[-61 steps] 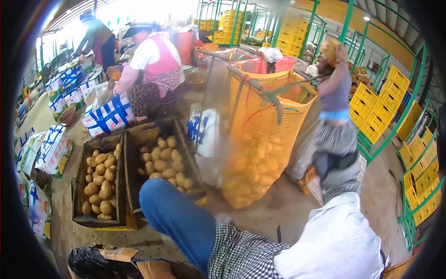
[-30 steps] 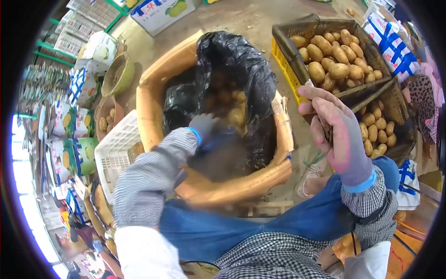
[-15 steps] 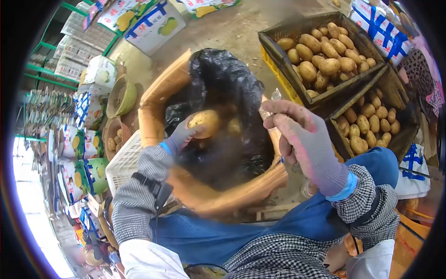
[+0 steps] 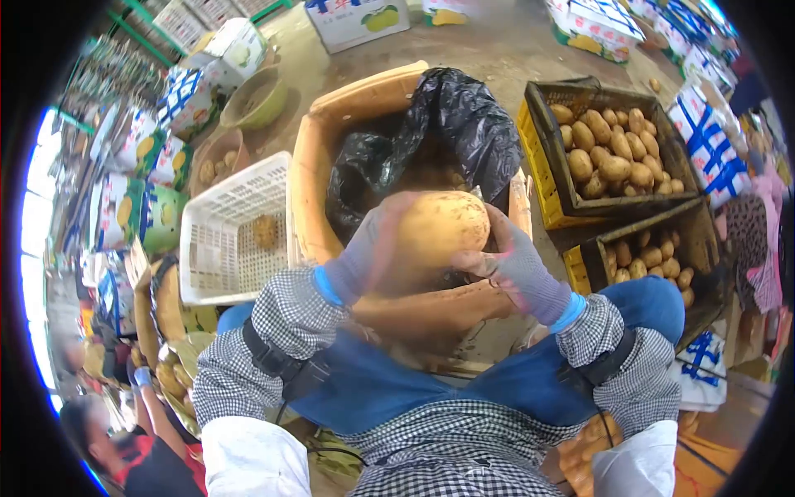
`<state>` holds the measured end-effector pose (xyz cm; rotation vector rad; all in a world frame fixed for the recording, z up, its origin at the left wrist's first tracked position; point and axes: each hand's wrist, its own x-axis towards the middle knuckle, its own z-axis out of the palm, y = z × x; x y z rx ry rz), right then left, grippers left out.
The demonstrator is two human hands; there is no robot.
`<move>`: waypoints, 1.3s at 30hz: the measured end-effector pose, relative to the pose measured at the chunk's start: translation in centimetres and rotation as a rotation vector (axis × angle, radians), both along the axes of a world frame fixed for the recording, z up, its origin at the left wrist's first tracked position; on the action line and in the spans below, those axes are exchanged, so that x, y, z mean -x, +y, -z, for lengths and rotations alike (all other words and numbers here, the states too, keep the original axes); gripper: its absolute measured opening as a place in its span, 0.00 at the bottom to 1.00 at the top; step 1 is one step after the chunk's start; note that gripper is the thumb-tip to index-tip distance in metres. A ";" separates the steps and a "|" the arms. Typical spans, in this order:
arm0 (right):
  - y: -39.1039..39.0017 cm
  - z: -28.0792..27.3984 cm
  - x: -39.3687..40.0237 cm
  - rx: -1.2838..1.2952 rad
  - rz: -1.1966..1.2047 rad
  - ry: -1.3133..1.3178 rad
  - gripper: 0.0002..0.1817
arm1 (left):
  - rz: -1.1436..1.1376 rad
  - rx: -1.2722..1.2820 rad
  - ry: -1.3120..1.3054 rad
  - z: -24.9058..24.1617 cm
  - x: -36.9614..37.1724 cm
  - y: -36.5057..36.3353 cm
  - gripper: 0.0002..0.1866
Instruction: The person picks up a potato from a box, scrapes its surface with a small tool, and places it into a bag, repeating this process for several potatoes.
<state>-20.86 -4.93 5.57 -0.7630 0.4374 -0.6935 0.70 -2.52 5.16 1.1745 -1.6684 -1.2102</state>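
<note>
A large yellow potato (image 4: 445,228) is held up in front of me, above an open container (image 4: 308,178) with thick tan walls. My left hand (image 4: 364,253), in a grey-purple glove, is closed around the potato's left side and smeared by motion. At its right end, my gloved right hand (image 4: 530,277) has its fingers and thumb curled against the potato. A small pale tip shows by those fingers; what it is I cannot make out. Behind the potato, a black plastic bag (image 4: 472,124) lines the container, whose contents are mostly hidden.
To the left stands a white plastic crate (image 4: 236,277) with one potato (image 4: 265,232) inside. Two dark-lined crates of potatoes, the far crate (image 4: 542,157) and the near crate (image 4: 704,286), are on the right. A co-worker (image 4: 157,443) is at lower left. Printed cartons (image 4: 360,21) line the back.
The potato has come nearer to me, between both hands. My right hand has moved in from the right to its end. My view has turned, showing more of the white crate.
</note>
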 end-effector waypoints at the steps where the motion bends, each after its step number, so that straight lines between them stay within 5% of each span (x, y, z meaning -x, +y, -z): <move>1: -0.1 0.1 -0.1 0.045 0.014 0.047 0.45 | -0.009 0.135 -0.084 0.1 -0.2 0.1 0.25; 2: -0.1 0.5 -0.1 0.090 0.032 0.094 0.46 | -0.031 0.269 -0.167 0.1 -0.4 0.2 0.24; 3: -0.1 0.9 -0.1 0.132 0.055 0.141 0.47 | -0.069 0.146 -0.032 0.4 -0.3 0.2 0.21; 7: -0.6 1.5 0.3 0.390 0.145 0.281 0.50 | -0.034 -0.802 0.915 -3.9 1.3 0.6 0.20; 10: -1.3 2.9 0.4 0.567 0.172 0.344 0.53 | 0.076 -0.609 0.498 -2.7 0.4 0.3 0.30; 17: -3.0 2.9 0.0 0.826 0.163 0.561 0.60 | -0.166 -0.115 0.317 -0.3 0.3 -0.1 0.38; 19: -3.2 2.9 -0.1 0.806 0.168 0.582 0.61 | -0.159 -0.144 0.618 -0.3 1.4 0.2 0.39; 24: -3.2 2.0 -0.3 0.787 0.186 0.570 0.62 | -0.225 0.109 0.041 0.6 1.3 0.7 0.41; 26: -3.2 1.9 -0.2 0.942 0.189 0.640 0.61 | -0.221 0.039 0.257 0.3 1.5 0.7 0.42; 32: -3.0 1.1 -0.1 1.207 0.292 0.698 0.55 | -0.251 0.075 0.375 0.4 1.5 0.6 0.38; 35: -3.2 0.5 0.4 1.283 0.303 0.660 0.53 | -0.145 -0.323 0.654 -0.5 0.9 0.3 0.33; 39: -3.6 -1.3 1.0 1.213 0.282 0.678 0.47 | -0.203 -0.432 0.811 -0.9 1.1 0.2 0.29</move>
